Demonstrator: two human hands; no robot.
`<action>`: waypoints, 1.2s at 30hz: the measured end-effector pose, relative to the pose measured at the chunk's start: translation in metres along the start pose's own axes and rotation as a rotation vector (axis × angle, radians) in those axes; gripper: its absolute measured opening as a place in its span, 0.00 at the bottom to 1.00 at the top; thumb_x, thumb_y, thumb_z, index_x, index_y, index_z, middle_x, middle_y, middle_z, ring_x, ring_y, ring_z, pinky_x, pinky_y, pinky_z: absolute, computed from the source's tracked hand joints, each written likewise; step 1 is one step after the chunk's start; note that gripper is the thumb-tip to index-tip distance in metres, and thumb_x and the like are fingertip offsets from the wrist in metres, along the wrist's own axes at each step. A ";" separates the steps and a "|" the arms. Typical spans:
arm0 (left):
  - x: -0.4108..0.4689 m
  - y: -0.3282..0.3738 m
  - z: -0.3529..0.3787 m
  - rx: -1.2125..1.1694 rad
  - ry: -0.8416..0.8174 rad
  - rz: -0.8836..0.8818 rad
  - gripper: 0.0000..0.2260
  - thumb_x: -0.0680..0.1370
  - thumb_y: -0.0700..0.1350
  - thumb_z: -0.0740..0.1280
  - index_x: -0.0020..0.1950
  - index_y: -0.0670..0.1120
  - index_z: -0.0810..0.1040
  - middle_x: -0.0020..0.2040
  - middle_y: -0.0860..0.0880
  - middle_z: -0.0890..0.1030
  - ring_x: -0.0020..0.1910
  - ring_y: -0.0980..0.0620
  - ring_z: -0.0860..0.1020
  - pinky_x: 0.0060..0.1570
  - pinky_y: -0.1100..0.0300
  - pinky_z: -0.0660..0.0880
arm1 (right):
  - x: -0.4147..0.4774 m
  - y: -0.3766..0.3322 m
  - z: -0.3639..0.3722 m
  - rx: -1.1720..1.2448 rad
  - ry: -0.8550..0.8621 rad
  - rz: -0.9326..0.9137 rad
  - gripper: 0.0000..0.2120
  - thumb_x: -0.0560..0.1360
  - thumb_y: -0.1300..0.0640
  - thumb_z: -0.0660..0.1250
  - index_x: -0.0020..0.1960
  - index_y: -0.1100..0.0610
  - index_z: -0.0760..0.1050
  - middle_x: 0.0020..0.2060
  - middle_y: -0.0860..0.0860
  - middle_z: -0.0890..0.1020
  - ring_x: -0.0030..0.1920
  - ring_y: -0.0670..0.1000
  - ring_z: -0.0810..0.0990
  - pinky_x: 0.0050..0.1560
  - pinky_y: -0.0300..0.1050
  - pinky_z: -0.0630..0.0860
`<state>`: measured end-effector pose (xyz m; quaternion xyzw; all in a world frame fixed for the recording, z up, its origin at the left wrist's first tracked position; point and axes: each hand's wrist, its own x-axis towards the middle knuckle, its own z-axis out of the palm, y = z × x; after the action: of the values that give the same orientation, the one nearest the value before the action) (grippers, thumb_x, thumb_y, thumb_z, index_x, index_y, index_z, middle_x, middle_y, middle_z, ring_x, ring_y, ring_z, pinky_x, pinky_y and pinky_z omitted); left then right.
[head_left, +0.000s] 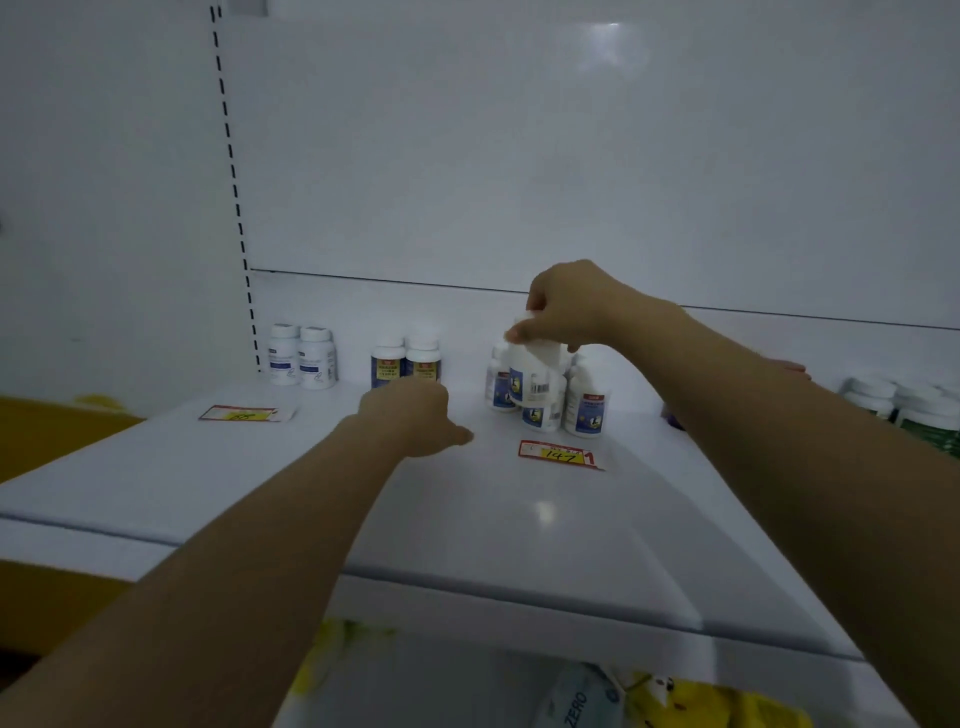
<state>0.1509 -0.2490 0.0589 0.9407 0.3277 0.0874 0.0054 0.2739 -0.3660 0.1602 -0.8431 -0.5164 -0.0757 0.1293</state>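
Head view: right hand (566, 306) grips tilted bottle (537, 366); left hand (410, 418) curled.

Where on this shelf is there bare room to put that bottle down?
Bare room: the gap between the left pair of bottles and the middle pair, and the wide front of the shelf in front of the 147 price tag. Crowded: the cluster under the bottle in the right hand.
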 end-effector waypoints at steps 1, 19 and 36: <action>-0.004 -0.003 0.000 -0.007 0.000 -0.014 0.20 0.74 0.63 0.64 0.40 0.45 0.72 0.42 0.49 0.75 0.42 0.50 0.74 0.44 0.56 0.73 | -0.001 -0.004 0.001 0.007 -0.028 0.009 0.22 0.73 0.45 0.69 0.54 0.64 0.77 0.49 0.57 0.82 0.39 0.55 0.83 0.35 0.38 0.76; -0.115 -0.152 -0.040 -0.055 0.063 -0.340 0.22 0.77 0.58 0.63 0.63 0.44 0.72 0.60 0.44 0.76 0.55 0.46 0.74 0.47 0.57 0.69 | 0.014 -0.213 0.035 0.073 -0.120 -0.366 0.19 0.74 0.51 0.69 0.58 0.64 0.78 0.52 0.57 0.83 0.51 0.55 0.82 0.54 0.45 0.75; -0.281 -0.458 -0.011 -0.085 0.014 -0.891 0.13 0.77 0.54 0.64 0.47 0.45 0.70 0.40 0.49 0.70 0.42 0.49 0.71 0.37 0.57 0.68 | 0.030 -0.560 0.157 0.264 -0.294 -0.802 0.19 0.74 0.52 0.70 0.59 0.64 0.77 0.55 0.59 0.81 0.54 0.56 0.80 0.56 0.49 0.77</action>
<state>-0.3492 -0.0638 -0.0062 0.7060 0.6971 0.0964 0.0791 -0.2116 -0.0512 0.0962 -0.5543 -0.8207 0.0675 0.1214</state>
